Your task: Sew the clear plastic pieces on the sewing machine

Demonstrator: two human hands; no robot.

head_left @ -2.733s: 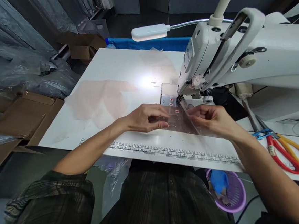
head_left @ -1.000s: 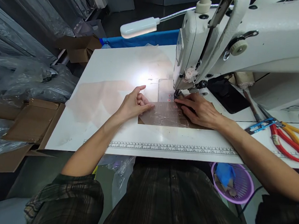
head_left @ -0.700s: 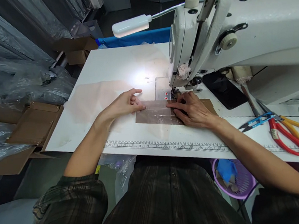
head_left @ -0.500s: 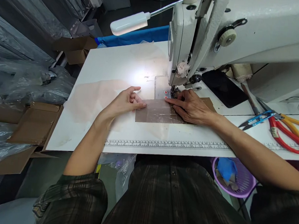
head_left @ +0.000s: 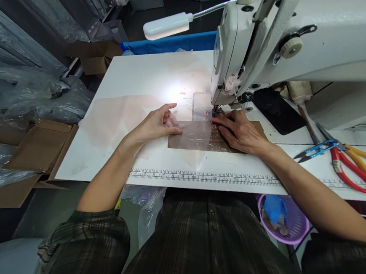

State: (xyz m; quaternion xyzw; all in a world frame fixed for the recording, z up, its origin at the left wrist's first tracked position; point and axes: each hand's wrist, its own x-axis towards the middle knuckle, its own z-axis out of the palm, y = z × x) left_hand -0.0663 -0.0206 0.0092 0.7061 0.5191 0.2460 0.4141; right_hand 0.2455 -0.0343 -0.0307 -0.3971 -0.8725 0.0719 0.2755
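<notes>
A brown translucent sheet (head_left: 195, 138) lies flat on the white sewing table (head_left: 136, 82), its far edge under the needle of the white sewing machine (head_left: 272, 42). My left hand (head_left: 157, 124) rests at the sheet's left edge, fingertips pressing it down, index finger lifted. My right hand (head_left: 239, 131) lies flat on the sheet's right part, fingers stretched toward the presser foot (head_left: 216, 111). Small red marks (head_left: 214, 126) show on the sheet near the needle.
A lit gooseneck lamp (head_left: 166, 25) hangs over the table. Red and orange scissors (head_left: 354, 167) and blue thread snips (head_left: 316, 149) lie at the right. A printed ruler (head_left: 199, 177) runs along the front edge. Cardboard boxes (head_left: 33, 146) and plastic bags sit left; a purple basket (head_left: 285, 221) stands below.
Both hands lowered the sheet flat onto the table and slid it under the needle. Over the last second the hands stay on it with small finger shifts.
</notes>
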